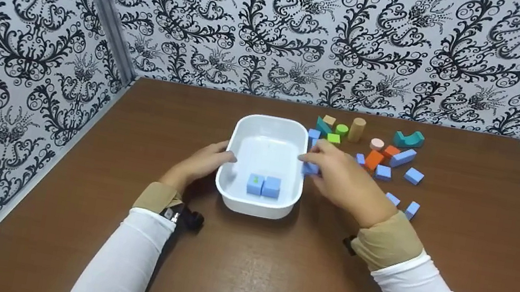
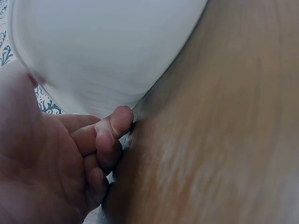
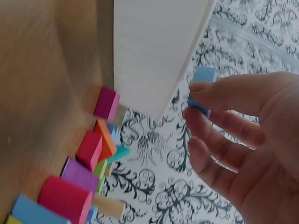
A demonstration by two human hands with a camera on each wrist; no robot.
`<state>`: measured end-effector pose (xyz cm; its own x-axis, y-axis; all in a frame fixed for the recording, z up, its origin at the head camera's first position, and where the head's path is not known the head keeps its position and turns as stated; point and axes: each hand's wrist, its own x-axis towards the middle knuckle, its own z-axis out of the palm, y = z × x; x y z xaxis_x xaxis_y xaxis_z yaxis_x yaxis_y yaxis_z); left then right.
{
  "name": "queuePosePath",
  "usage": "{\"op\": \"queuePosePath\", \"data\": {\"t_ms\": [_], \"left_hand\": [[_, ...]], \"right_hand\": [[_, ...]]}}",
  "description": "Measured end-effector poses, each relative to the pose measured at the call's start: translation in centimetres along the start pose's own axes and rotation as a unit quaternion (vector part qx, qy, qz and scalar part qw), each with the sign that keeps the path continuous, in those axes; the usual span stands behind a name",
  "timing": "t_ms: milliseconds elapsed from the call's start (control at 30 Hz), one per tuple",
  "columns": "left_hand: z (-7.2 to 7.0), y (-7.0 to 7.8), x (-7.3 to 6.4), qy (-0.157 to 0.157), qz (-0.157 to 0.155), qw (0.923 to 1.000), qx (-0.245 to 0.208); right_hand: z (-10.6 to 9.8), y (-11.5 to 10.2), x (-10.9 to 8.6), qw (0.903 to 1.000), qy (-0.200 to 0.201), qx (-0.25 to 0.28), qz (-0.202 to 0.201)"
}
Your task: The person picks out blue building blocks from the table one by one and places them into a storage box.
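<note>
A white plastic tub (image 1: 257, 209) stands on the table, with two blue blocks (image 1: 271, 187) side by side at its near end. One of them carries a small green mark. My left hand (image 1: 203, 163) holds the tub's left side, its thumb over the rim and the other fingers outside; in the left wrist view those fingers are bent beside the white wall. At the right rim, my right hand (image 1: 347, 180) pinches a blue block (image 3: 204, 74) between thumb and fingers. The right wrist view shows this block raised above the tabletop, partly covered by the thumb.
Right of the tub lie several loose blocks: blue ones (image 1: 414, 176), red-orange ones (image 1: 373, 160), a green one (image 1: 334, 139) and a teal arch (image 1: 408, 139). A wooden cylinder (image 1: 357, 130) stands upright among them. Patterned walls (image 1: 281, 26) border the brown table (image 1: 238, 270).
</note>
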<state>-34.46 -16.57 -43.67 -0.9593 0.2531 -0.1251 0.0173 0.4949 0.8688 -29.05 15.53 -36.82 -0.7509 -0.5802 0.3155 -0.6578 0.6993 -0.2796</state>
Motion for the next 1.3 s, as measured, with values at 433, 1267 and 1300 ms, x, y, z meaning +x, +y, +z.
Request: {"op": "queuePosePath", "data": {"t_ms": [433,1267,1300], "left_hand": [[0.0,0.0,0.0,0.001,0.011,0.9999,0.007],[0.0,-0.1,0.0,-0.001,0.011,0.9999,-0.005],[0.0,-0.1,0.0,-0.001,0.011,0.9999,-0.004]], "right_hand": [[2.0,-2.1,0.3,0.9956,-0.027,0.075,-0.049],[2.9,-2.3,0.6,0.9927,-0.072,0.097,0.000],[2.9,-2.3,0.6,0.9924,-0.073,0.099,0.002]]}}
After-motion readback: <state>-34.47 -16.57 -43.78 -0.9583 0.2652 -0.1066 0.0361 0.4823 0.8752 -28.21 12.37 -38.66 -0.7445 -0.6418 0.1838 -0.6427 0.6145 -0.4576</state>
